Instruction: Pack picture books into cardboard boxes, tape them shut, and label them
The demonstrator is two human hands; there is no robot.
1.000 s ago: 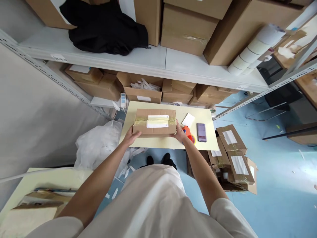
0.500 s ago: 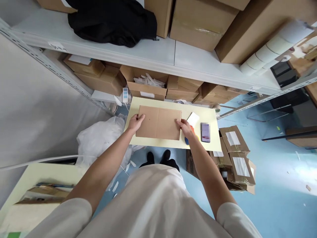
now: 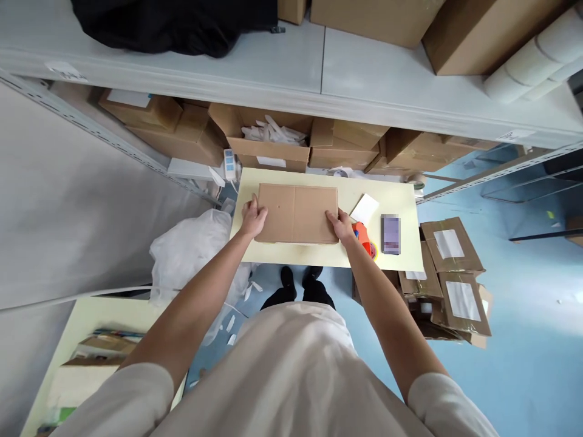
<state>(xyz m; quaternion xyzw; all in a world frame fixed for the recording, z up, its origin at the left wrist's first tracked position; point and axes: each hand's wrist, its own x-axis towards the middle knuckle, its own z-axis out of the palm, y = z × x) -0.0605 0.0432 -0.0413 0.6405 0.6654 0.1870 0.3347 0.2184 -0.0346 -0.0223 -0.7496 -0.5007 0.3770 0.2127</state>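
Observation:
A flat brown cardboard box (image 3: 298,215) with a seam down its middle is over the pale yellow table (image 3: 300,256). My left hand (image 3: 254,218) grips its left end, the thumb on the top face. At the right end my right hand (image 3: 339,224) holds it the same way, thumb on top and fingers mostly hidden. Just beside my right hand is an orange tape dispenser (image 3: 363,237), partly covered by the wrist. White paper (image 3: 365,209) lies behind the dispenser, and a phone (image 3: 390,234) lies farther right.
Behind the table, a shelf (image 3: 273,82) holds cardboard boxes and a black garment (image 3: 182,24). White plastic bags (image 3: 189,249) sit on the floor at left. Labelled cartons (image 3: 450,249) are stacked at right. A power strip (image 3: 230,165) is near the table's back left corner.
The box's front edge has tipped up slightly, showing its front side. My left hand has shifted its hold on the left end. The camera view has moved, revealing more of the tape dispenser.

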